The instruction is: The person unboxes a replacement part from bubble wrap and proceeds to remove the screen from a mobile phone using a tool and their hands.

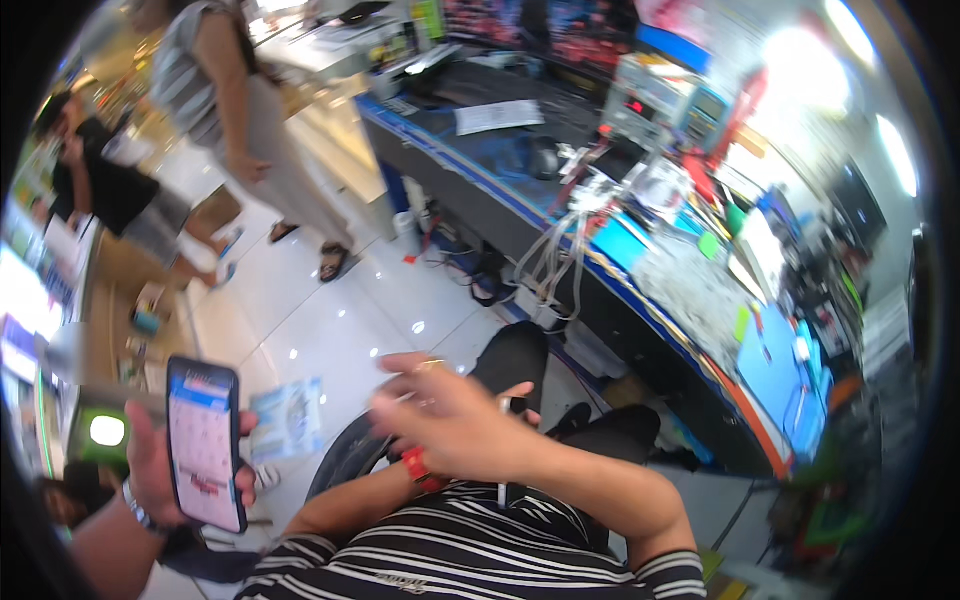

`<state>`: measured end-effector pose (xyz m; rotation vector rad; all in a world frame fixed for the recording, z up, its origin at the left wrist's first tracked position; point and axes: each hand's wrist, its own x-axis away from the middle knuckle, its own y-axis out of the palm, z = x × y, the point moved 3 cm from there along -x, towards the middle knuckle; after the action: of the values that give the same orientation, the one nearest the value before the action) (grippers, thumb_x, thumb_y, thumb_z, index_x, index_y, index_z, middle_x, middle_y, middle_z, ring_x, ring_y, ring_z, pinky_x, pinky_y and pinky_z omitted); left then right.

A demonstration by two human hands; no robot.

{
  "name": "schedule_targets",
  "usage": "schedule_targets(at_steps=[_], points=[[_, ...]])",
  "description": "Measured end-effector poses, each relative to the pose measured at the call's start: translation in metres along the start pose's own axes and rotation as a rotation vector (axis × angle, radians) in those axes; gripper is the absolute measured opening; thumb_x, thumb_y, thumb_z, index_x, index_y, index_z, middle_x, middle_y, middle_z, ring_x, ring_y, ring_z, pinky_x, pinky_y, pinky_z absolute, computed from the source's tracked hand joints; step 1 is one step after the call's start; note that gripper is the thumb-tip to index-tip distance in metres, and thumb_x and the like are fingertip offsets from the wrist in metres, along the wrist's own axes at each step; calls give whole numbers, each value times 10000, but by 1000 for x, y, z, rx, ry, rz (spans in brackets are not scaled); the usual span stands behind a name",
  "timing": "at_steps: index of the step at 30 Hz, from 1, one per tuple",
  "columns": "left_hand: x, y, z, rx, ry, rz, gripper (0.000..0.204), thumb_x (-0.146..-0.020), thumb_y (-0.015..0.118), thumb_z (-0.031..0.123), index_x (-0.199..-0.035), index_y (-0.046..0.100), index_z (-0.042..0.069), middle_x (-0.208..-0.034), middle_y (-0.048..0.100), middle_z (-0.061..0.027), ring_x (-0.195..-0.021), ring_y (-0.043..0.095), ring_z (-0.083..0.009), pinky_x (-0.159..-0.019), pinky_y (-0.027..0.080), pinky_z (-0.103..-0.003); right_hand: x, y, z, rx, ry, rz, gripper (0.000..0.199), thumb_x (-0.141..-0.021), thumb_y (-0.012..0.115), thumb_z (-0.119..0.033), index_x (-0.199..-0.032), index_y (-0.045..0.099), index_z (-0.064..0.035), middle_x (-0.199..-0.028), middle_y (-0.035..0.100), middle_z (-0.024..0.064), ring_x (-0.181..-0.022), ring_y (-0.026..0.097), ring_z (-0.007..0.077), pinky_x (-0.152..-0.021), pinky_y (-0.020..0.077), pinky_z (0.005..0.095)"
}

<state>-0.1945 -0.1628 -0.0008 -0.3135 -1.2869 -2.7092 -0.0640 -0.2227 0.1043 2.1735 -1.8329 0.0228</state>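
My right hand (440, 405) is raised in front of my body, blurred, with its fingers loosely apart and nothing seen in them. A ring shows on one finger. My left forearm, with a red watch (425, 470) at the wrist, passes underneath the right one. Only some fingertips of my left hand (523, 391) show past the right wrist, curled round a small dark object (516, 405) that I cannot make out. At the left, another person's hand (150, 460) with a metal wristwatch holds up a phone (205, 440) with a lit screen.
A long workbench (690, 345) runs along the right, crowded with tools, cables and a blue mat (775, 365). White cables (560, 265) hang over its edge. A standing person (250, 120) and another in black (115, 180) are at the far left. A printed sheet (287, 415) is near the phone.
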Motion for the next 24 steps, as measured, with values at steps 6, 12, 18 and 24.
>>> schedule_targets(at_steps=[6,12,18,24], points=[[-49,-3,-44,35,-157,-25,1005,-756,663,228,-1614,154,105,-1474,445,-147,-1152,649,-335,-976,571,-478,-27,36,-28,-171,59,-153,658,-985,699,-220,-1434,381,141,-1037,685,179,-806,702,204,-720,591,315],[-82,-21,-62,105,-223,-113,1072,-718,677,42,-1620,105,126,-1424,466,-139,-1138,654,-313,-976,577,-448,-46,7,-12,158,-272,51,377,-975,688,-171,-1252,606,71,-963,704,166,-801,695,203,-700,558,329],[-65,-31,-47,209,81,0,1179,-675,672,-130,-1629,61,195,-1408,444,-122,-1175,622,-288,-968,587,-443,-44,-82,-69,740,-418,564,183,-969,659,-162,-1077,668,-14,-828,672,119,-691,632,176,-614,494,342],[-99,-18,-49,177,192,-47,1192,-675,615,-159,-1623,87,334,-1385,327,-108,-1180,554,-267,-847,617,-502,20,-169,-107,367,-921,502,343,-892,671,-67,-1233,659,-39,-771,675,84,-582,611,145,-502,471,302]])
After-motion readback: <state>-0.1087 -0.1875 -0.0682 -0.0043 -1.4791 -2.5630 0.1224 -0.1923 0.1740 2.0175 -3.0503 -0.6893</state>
